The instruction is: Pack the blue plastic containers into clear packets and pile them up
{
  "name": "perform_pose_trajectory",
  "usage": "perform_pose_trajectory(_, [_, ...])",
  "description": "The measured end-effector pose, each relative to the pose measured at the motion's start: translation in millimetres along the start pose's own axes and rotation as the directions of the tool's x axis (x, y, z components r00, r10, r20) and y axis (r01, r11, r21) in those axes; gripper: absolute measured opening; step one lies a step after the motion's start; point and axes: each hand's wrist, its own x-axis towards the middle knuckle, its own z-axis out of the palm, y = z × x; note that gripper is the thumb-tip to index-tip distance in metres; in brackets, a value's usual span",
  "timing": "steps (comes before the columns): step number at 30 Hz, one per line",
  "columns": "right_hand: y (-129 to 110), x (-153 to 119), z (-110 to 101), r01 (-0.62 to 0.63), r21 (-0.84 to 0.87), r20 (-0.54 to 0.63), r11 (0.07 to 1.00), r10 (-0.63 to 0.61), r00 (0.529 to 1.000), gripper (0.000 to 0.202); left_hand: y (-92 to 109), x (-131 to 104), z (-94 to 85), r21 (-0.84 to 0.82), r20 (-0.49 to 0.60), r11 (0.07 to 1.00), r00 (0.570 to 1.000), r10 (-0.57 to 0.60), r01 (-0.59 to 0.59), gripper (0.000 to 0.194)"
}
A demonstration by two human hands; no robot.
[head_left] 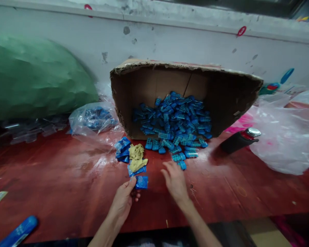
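Pinched in my left hand (125, 199) is a small blue printed packet (141, 182), held above the red table. My right hand (174, 180) has its fingers apart and nothing in them, just below the nearest blue piece (182, 165). A cardboard box (144, 77) lies on its side with its open face toward me. Inside it and spilling from its mouth is a heap of small blue items (179, 115) in clear wrap. Crumpled yellow cloths or gloves (137, 152) lie beyond my left hand, beside more blue packets (123, 147).
A clear bag of blue items (96, 116) and a big green sack (38, 79) are at the left. A dark bottle (234, 142) and a whitish plastic bag (285, 137) stand right. A blue tube-like object (19, 231) lies near the front left, above the table's front edge (154, 229).
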Motion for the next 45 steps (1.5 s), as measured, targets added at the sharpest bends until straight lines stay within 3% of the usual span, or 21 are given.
perform_pose_trajectory(3, [29.0,10.4,-9.5,-0.092,-0.388,0.021,0.917,0.109,0.994,0.027,-1.1,-1.4,-2.3,-0.054,0.011,0.997,0.999,-0.051,0.052,0.03])
perform_pose_trajectory(6, [35.5,9.5,-4.8,-0.028,-0.47,0.113,0.882,0.091,0.989,0.023,-4.3,-1.5,-3.9,-0.113,-0.002,0.986,0.992,-0.124,0.122,0.027])
perform_pose_trajectory(8, [30.3,3.5,1.1,0.004,-0.462,0.115,0.887,0.056,0.992,0.02,-6.4,-1.9,-4.0,-0.151,-0.011,0.974,0.984,-0.175,0.171,0.025])
perform_pose_trajectory(11, [19.8,-8.2,9.4,0.004,-0.337,0.077,0.942,0.023,0.997,0.019,-9.0,-3.2,-3.7,-0.176,-0.019,0.96,0.974,-0.226,0.219,0.025])
perform_pose_trajectory(14, [8.0,-17.5,14.4,-0.066,0.045,0.105,0.997,0.061,0.993,0.018,-11.7,-3.6,-2.6,-0.172,-0.057,0.965,0.976,-0.208,0.196,0.025])
perform_pose_trajectory(17, [-9.2,-22.7,13.6,-0.183,0.448,0.175,0.875,0.115,0.978,0.02,-13.6,-3.4,0.3,-0.151,-0.086,0.981,0.987,-0.136,0.122,0.026])
perform_pose_trajectory(19, [-21.5,-24.6,10.3,-0.207,0.575,0.219,0.792,0.094,0.971,0.022,-13.4,-4.0,3.0,-0.145,-0.08,0.986,0.992,-0.098,0.085,0.027])
perform_pose_trajectory(24, [-37.1,-26.9,1.3,-0.183,0.6,0.261,0.779,0.025,0.965,0.023,-9.6,-6.2,6.2,-0.166,-0.058,0.985,0.997,-0.059,0.049,0.026])
perform_pose_trajectory(32, [-34.0,-26.6,2.0,-0.14,0.629,0.258,0.765,-0.035,0.965,0.023,-5.9,-6.4,2.1,-0.134,-0.025,0.991,1.0,-0.01,0.007,0.028])
perform_pose_trajectory(35, [-31.5,-23.9,3.3,-0.23,0.665,0.331,0.71,-0.004,0.944,0.021,-4.7,-5.6,0.9,-0.083,0.013,0.995,0.998,0.063,-0.062,0.029])
perform_pose_trajectory(40, [-28.9,-19.9,8.1,-0.462,0.716,0.479,0.523,0.113,0.87,0.028,-5.1,-2.5,0.3,0.004,-0.007,0.988,0.988,0.153,-0.153,0.028])
perform_pose_trajectory(42, [-29.5,-21.0,9.4,-0.424,0.71,0.447,0.562,0.105,0.888,0.028,-5.4,-1.9,0.6,0.0,-0.014,0.988,0.988,0.153,-0.153,0.028])
perform_pose_trajectory(45, [-30.6,-25.5,9.8,-0.244,0.659,0.308,0.711,0.041,0.951,0.031,-5.2,-2.1,0.7,-0.02,0.018,0.993,0.993,0.12,-0.119,0.027])
